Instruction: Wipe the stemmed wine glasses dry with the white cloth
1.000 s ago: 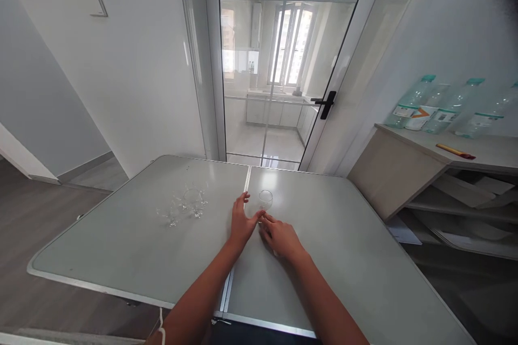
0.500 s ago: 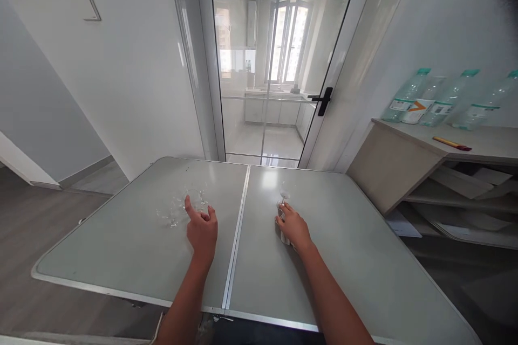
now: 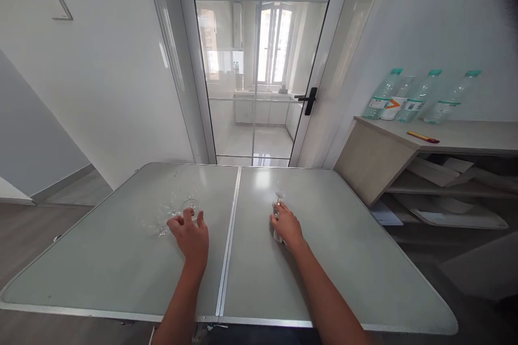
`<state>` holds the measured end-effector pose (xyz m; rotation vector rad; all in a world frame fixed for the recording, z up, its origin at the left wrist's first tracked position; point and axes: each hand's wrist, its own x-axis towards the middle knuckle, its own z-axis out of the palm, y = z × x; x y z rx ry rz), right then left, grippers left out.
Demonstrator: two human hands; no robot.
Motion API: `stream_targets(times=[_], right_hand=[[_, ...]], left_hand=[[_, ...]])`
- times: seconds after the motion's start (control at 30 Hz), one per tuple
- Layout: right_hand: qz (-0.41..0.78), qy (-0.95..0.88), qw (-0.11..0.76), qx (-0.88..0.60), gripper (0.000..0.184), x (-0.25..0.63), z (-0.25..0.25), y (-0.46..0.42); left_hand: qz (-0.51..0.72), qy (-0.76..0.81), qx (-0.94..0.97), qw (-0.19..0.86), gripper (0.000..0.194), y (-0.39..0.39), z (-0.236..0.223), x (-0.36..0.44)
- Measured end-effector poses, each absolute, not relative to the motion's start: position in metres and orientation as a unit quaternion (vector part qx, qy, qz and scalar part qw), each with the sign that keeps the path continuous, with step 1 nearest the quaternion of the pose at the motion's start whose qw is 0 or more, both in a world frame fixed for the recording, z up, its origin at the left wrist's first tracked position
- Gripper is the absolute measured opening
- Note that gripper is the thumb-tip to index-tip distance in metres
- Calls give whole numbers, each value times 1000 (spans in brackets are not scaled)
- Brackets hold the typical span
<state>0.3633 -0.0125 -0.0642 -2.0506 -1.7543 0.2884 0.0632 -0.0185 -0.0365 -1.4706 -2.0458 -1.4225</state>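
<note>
My left hand hovers over the left half of the table with its fingers apart and bent. Its fingertips are at the round edge of a clear stemmed glass; whether they touch it I cannot tell. Beside it, to the left, lie several more clear glass pieces, hard to separate by outline. On the right half, my right hand is closed at the near end of another clear stemmed glass. A whitish, cloth-like thing shows under that palm, mostly hidden.
The grey-green folding table has a metal seam down its middle. A glazed door with a black handle stands behind it. At right, a wooden shelf bears several plastic bottles and a yellow-red stick.
My left hand has drawn back slightly, its raised index finger now curled down near the glass. My right hand stays at its glass. The whole view has shifted, so things appear further left.
</note>
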Motion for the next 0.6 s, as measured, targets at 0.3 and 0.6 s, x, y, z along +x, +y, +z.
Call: stream_targets(times=[0.3,0.6], right_hand=[[111,-611,205,-757,43,364,-54,-15],[192,-656,430,-590,21,334,-38,-24]], left_hand=[[-559,-641,-522,66,19,-17,-36,67],[-695,-431,-446,-364,37,1,-2,96]])
